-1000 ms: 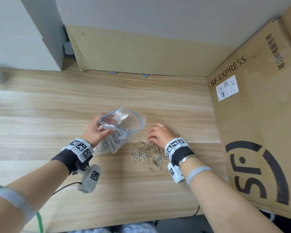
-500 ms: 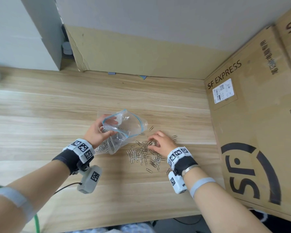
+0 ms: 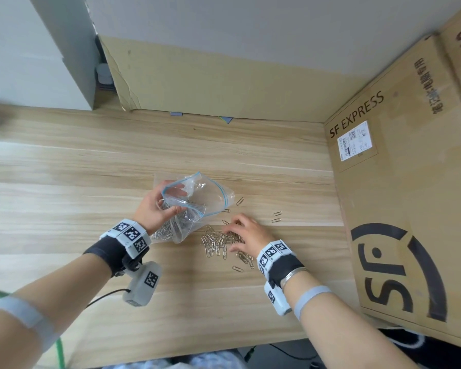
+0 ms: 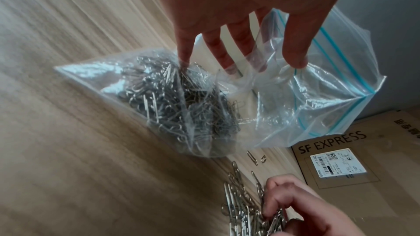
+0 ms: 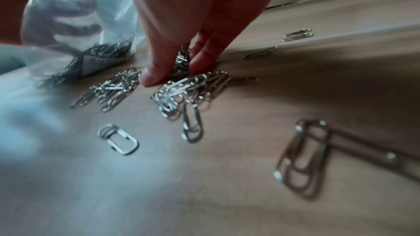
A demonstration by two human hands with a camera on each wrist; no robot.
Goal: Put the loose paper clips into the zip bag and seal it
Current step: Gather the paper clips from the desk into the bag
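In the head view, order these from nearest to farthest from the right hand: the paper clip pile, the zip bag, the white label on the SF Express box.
1. paper clip pile: under the right hand's fingers.
2. zip bag: to its left, held by the left hand.
3. white label: on the SF Express box, far right, toward the wall.

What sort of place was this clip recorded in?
Probably an office or storeroom corner used for packing. A light wooden desk is hemmed in by SF Express shipping cartons and a flattened cardboard sheet against a plain wall, with paper clips and a zip bag.
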